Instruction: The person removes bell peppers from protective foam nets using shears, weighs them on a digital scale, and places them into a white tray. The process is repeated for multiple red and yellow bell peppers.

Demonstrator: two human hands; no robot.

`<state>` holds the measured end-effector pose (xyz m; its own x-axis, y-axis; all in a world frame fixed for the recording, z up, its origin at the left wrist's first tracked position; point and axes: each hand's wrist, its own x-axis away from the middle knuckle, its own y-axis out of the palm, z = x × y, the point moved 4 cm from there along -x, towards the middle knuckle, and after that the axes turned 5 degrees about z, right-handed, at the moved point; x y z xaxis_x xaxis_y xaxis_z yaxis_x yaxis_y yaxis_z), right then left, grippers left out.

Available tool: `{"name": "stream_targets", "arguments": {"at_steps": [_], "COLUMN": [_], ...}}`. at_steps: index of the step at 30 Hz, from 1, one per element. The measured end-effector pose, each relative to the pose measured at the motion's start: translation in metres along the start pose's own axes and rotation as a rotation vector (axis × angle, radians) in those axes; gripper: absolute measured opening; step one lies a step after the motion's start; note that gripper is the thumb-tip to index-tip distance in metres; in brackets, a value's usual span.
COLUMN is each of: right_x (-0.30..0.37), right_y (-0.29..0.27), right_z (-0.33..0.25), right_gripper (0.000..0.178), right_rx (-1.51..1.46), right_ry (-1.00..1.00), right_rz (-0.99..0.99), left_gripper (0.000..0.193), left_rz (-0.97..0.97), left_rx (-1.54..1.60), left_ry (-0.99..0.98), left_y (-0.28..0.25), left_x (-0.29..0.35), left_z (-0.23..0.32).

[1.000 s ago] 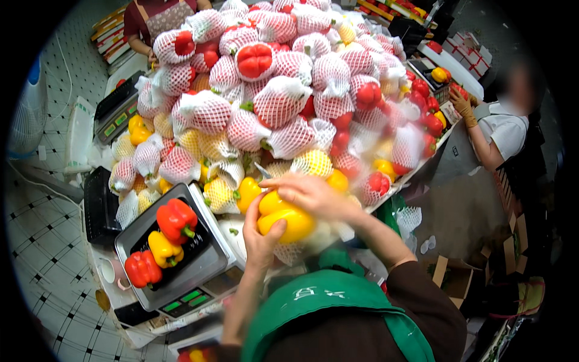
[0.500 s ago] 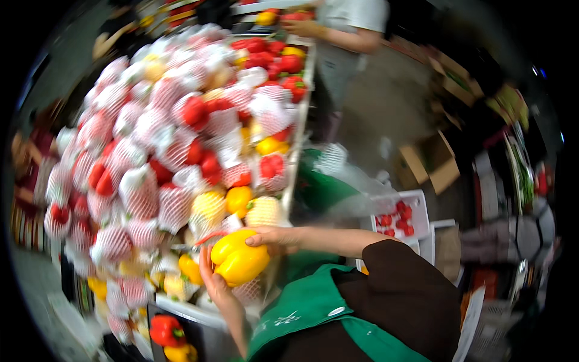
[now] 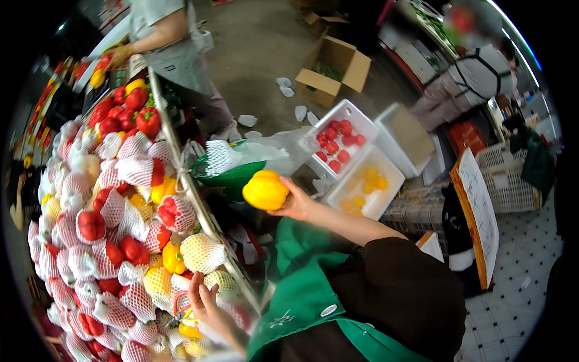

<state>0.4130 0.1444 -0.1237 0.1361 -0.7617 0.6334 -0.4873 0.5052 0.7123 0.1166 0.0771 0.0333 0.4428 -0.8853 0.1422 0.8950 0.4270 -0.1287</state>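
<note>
My right hand (image 3: pixel 295 202) grips a bare yellow bell pepper (image 3: pixel 265 190) by its right side, lifted beyond the bin's near side edge. My left hand (image 3: pixel 206 304) is over the near end of the pile, fingers stretched and apart. Beside its fingers shows a red loop-like handle (image 3: pixel 178 301), perhaps of scissors; its other end is hidden. Red and yellow peppers, many in white foam net sleeves, fill the bin. A netted yellow pepper (image 3: pixel 202 253) and a bare yellow pepper (image 3: pixel 173 258) are just beyond my left hand.
Right of my right hand stand a white box of red peppers (image 3: pixel 333 143) and a white box of yellow peppers (image 3: pixel 365 184). The bin's edge (image 3: pixel 181 163) runs along the pile. An open carton (image 3: pixel 329 75) is behind. Co-workers stand at far left and right.
The yellow pepper, held between both hands before, is now in my right hand alone and has moved right, away from the pile. My left hand has come off it. The view has swung right.
</note>
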Motion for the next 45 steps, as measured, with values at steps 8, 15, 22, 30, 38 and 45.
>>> {"name": "stream_targets", "arguments": {"at_steps": [8,15,22,30,38,45], "right_x": [-0.028,-0.014,-0.084,0.154,0.274,0.296], "right_y": [-0.265,-0.417,-0.019,0.362,0.406,0.431], "right_z": [-0.034,-0.115,-0.155,-0.063,-0.040,-0.016], "right_gripper": [0.068,0.030,0.017,0.025,0.025,0.006], "right_rx": [-0.170,-0.277,0.433,0.822,0.510,0.174], "right_ry": [-0.478,-0.583,-0.545,-1.472,-1.336,-1.004], "right_rz": [0.542,0.983,0.227,-1.255,-1.874,-2.324], "left_gripper": [0.029,0.015,0.018,0.022,0.014,0.041], "left_rz": [-0.067,-0.139,0.181,-0.162,0.268,0.547], "left_rx": [-0.038,0.115,0.116,-0.209,-0.053,-0.419], "left_ry": [-0.061,-0.048,0.957,1.300,1.450,1.285], "left_y": [0.029,0.019,-0.037,-0.077,-0.083,-0.063], "left_x": [0.008,0.002,0.023,0.137,0.148,0.176], "left_z": [-0.002,0.019,0.173,0.294,0.293,0.306]}}
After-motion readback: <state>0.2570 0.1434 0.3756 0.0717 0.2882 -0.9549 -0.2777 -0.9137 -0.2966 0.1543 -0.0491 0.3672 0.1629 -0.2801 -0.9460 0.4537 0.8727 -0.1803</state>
